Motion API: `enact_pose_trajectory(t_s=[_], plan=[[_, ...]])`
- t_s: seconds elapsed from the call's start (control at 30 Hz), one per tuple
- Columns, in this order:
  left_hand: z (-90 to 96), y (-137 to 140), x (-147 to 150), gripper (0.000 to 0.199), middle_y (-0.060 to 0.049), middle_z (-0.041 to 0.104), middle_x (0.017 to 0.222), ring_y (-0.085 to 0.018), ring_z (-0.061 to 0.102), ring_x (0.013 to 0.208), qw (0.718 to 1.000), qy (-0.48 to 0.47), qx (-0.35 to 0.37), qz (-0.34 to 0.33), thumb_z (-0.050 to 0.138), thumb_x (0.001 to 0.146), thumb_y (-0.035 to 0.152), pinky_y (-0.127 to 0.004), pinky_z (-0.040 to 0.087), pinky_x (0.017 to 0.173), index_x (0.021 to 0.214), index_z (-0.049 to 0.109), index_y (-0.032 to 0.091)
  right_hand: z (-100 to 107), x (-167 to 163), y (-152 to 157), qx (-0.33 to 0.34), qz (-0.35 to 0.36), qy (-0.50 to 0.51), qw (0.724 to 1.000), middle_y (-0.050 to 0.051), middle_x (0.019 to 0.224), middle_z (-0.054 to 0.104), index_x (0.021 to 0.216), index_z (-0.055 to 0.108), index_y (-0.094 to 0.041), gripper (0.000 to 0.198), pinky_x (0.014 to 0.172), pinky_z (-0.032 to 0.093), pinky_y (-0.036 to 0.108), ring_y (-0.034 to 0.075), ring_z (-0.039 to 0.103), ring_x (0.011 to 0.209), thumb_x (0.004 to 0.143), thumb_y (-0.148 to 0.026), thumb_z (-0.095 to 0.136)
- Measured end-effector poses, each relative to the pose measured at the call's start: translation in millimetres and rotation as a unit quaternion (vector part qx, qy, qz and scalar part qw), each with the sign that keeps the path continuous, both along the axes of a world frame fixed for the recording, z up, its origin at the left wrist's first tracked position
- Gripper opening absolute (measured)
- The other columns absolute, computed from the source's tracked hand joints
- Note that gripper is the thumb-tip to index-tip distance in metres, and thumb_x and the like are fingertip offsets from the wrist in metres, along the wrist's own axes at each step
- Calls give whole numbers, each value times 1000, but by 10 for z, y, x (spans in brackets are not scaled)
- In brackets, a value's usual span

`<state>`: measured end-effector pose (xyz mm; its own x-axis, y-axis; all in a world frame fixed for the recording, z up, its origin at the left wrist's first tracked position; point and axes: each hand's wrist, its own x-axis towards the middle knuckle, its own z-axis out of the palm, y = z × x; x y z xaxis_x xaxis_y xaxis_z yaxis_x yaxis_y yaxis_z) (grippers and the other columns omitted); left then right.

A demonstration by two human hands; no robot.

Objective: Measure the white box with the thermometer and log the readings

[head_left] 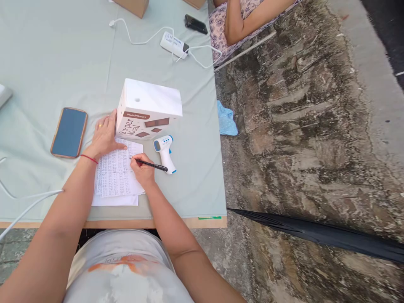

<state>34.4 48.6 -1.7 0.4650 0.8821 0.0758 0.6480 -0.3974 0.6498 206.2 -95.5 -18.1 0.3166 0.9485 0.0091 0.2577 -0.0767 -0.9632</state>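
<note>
A black pen [154, 164] is pinched in my right hand [143, 171], its tip at the right part of a sheet of paper [116, 176] covered in rows of small handwriting. Other sheets lie under that one. My left hand [105, 136] lies flat, fingers stretched, across the top left of the paper, its fingertips against the lower left side of a white "NutriMotion" box [153, 99]. Just right of my right hand rests a white and blue infrared thermometer [166, 155]. A phone with a dark screen [69, 132] lies to the left of my left hand.
At the back are a white device [173, 44] with a cable, a black phone-like object [195, 24] and a cardboard box [134, 6]. Another person's arm [235, 25] is beyond the table's right edge. White cables [34, 202] cross the left side. A blue cloth [226, 120] hangs off the right.
</note>
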Motion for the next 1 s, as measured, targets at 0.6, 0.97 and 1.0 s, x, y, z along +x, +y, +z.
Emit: enact_pose_trajectory(t_s=[0.6, 0.97, 1.0], plan=[[39, -12, -8, 150, -25, 45, 172, -55, 35, 162, 1000, 21, 1, -1, 107, 64, 45, -76, 21, 135, 179, 14, 22, -5, 6, 3, -6, 2, -28, 1000, -4, 70, 60, 77, 59, -26, 13, 69, 51, 30, 15, 53, 65, 83, -36, 63], [84, -28, 18, 151, -27, 43, 173, -55, 33, 164, 1000, 28, -7, 1, 108, 63, 41, -76, 21, 136, 179, 13, 21, -15, 14, 3, 3, 1, -5, 1000, -3, 70, 61, 76, 61, -25, 14, 68, 52, 30, 15, 53, 64, 80, -38, 64], [85, -28, 16, 150, -27, 43, 173, -55, 33, 164, 1000, 27, -7, 1, 108, 64, 41, -76, 21, 135, 179, 14, 21, -17, 11, 4, 6, -2, -4, 1000, -3, 69, 61, 76, 61, -25, 15, 68, 52, 31, 15, 53, 64, 79, -39, 64]])
